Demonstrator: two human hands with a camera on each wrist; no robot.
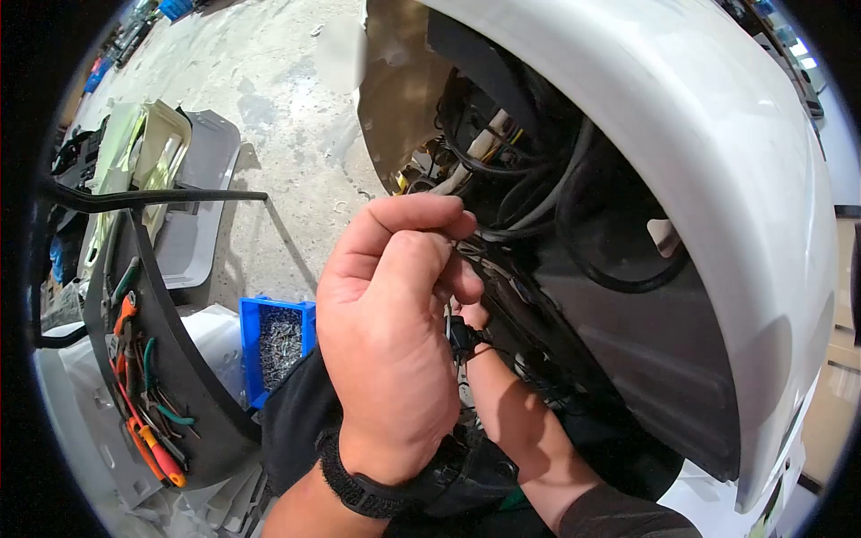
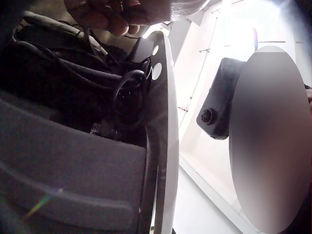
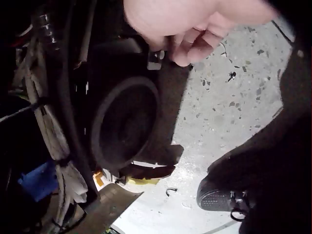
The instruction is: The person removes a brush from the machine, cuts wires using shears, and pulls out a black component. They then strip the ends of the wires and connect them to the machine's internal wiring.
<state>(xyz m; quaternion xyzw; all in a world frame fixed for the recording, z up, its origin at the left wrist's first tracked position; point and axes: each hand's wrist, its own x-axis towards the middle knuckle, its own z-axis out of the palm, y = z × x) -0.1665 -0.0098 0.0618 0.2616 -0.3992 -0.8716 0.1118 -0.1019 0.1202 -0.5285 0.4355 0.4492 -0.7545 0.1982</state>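
Note:
My left hand is raised in front of the white car body panel, its fingers curled and the thumb tip against the index finger; no object shows between them. Overlapped by it in the head view, my right hand reaches low under the panel's edge. In the right wrist view the right thumb and fingers pinch at a small metal clip on the edge of a dark part. Black hoses and wiring fill the opening behind the hands, above a dark plastic liner.
On the left, a blue box holds many small screws. Pliers and a screwdriver lie on a dark curved trim piece. Pale panels stand on the concrete floor. A shoe is planted near the dark parts.

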